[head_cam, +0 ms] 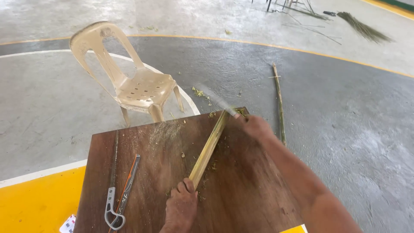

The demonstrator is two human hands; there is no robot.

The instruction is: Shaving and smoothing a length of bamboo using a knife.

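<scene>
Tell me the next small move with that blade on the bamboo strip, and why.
Probably draw the blade down along the bamboo strip toward the left hand. The right hand has the blurred blade at the strip's far end, the left hand pins the near end to the wooden table, and shavings lie around it.

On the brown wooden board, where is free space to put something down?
Free: the board between the bamboo strip and its right edge, under the right hand's forearm. Crowded: left edge with the hacksaw; left hand at centre.
</scene>
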